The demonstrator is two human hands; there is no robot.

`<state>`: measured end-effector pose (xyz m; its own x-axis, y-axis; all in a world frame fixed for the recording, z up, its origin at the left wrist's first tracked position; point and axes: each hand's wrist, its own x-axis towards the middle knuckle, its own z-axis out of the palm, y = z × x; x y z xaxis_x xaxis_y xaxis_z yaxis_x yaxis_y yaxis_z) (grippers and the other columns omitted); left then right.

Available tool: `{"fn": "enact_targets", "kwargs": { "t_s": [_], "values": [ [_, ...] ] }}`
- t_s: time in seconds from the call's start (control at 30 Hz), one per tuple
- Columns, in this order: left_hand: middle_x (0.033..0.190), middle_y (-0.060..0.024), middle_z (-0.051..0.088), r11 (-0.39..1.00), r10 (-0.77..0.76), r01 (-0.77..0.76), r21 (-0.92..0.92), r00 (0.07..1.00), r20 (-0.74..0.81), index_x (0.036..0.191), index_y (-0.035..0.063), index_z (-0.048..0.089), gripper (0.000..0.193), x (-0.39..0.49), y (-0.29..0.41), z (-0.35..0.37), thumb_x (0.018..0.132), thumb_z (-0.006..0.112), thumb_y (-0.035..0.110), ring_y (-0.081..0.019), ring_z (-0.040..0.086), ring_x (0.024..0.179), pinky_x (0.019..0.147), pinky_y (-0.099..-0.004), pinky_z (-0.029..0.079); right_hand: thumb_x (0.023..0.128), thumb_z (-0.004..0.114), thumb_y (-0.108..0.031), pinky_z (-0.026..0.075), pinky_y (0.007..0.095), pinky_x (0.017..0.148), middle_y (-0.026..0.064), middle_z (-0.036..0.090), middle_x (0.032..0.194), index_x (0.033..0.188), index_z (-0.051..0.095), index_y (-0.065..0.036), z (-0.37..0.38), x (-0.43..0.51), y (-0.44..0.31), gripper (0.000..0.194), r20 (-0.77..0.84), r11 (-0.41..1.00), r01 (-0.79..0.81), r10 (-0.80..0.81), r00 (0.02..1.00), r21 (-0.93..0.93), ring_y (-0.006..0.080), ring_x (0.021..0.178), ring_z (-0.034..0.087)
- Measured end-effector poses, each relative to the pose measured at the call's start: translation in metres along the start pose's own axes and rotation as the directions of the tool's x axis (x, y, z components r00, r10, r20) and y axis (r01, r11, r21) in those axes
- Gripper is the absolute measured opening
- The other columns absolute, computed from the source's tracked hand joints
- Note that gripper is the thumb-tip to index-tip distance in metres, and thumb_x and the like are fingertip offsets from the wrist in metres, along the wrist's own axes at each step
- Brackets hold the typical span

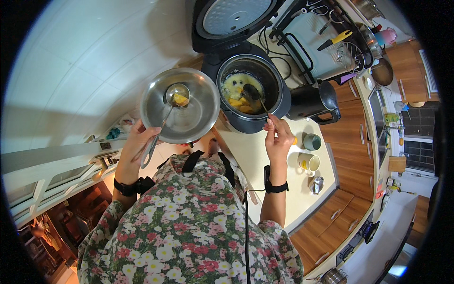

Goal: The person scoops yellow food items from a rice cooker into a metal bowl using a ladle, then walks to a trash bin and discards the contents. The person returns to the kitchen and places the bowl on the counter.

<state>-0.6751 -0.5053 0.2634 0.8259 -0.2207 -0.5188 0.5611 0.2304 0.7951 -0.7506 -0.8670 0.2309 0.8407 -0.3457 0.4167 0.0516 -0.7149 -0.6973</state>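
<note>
My left hand [139,141] grips the rim of a stainless steel bowl [198,117], its thumb across the handle of a metal ladle [164,122]. The ladle's head rests in the bowl and holds a yellow-orange chunk of food [180,99]. My right hand [278,136] pinches the handle of a dark spoon [251,92] dipped into the pot of a black rice cooker [241,124]. Inside the pot are yellowish liquid [234,80], yellow chunks [244,104] and a few small dark pieces. The cooker's lid [237,17] stands raised, and the bowl is beside the pot's left edge.
Right of the cooker stands a black electric kettle [312,101]. A green cup [312,141], a yellow-white mug [309,163] and a small shiny container [316,185] line the counter's right side. Cables [273,49] run behind, near a rack with scissors, a yellow-handled knife [335,39] and a whisk.
</note>
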Motion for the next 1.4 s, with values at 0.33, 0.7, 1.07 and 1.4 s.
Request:
{"fn": "enact_targets", "kwargs": {
  "t_s": [0.33, 0.7, 1.07, 1.4],
  "values": [
    [0.109, -0.0104, 0.061, 0.996, -0.034, 0.035, 0.086, 0.999, -0.012, 0.116, 0.0024, 0.051, 0.039, -0.005, 0.000, -0.005, 0.080, 0.065, 0.002, -0.0192, 0.064, 0.091, 0.078, -0.0347, 0.058, 0.085, 0.062, 0.001, 0.054, 0.0260, 0.054, 0.0116, 0.063, 0.073, 0.095, 0.067, 0.003, -0.014, -0.001, 0.002, 0.012, 0.060, 0.999, 0.038, -0.036, 0.998, -0.038, 0.0169, 0.061, 0.065],
    [0.112, -0.0126, 0.059, 0.998, -0.042, 0.042, 0.047, 0.999, 0.005, 0.119, 0.0007, 0.048, 0.041, -0.002, -0.001, -0.008, 0.080, 0.063, -0.001, -0.0233, 0.063, 0.095, 0.083, -0.0394, 0.057, 0.088, 0.058, 0.000, 0.055, 0.0251, 0.055, 0.0114, 0.064, 0.076, 0.095, 0.066, 0.007, -0.006, 0.001, -0.009, 0.013, 0.074, 0.964, -0.133, 0.119, 0.990, 0.231, 0.0173, 0.063, 0.066],
    [0.109, -0.0114, 0.059, 1.000, -0.025, 0.024, 0.018, 0.999, 0.028, 0.117, 0.0014, 0.050, 0.039, 0.003, -0.001, -0.014, 0.080, 0.064, 0.001, -0.0210, 0.064, 0.093, 0.081, -0.0378, 0.058, 0.093, 0.058, -0.014, 0.054, 0.0261, 0.052, 0.0142, 0.064, 0.070, 0.094, 0.064, 0.009, 0.005, 0.012, 0.009, 0.024, 0.117, 0.793, -0.359, 0.349, 0.930, 0.492, 0.0179, 0.057, 0.064],
    [0.103, -0.0082, 0.062, 0.995, -0.024, 0.027, 0.092, 0.999, -0.037, 0.118, 0.0011, 0.051, 0.039, -0.003, -0.008, -0.003, 0.081, 0.064, 0.000, -0.0157, 0.065, 0.084, 0.073, -0.0289, 0.058, 0.095, 0.053, -0.020, 0.055, 0.0280, 0.047, 0.0160, 0.063, 0.065, 0.094, 0.061, 0.010, 0.005, 0.005, 0.016, 0.030, -0.078, 0.668, -0.408, 0.572, 0.817, 0.622, 0.0199, 0.052, 0.064]
  ]
}}
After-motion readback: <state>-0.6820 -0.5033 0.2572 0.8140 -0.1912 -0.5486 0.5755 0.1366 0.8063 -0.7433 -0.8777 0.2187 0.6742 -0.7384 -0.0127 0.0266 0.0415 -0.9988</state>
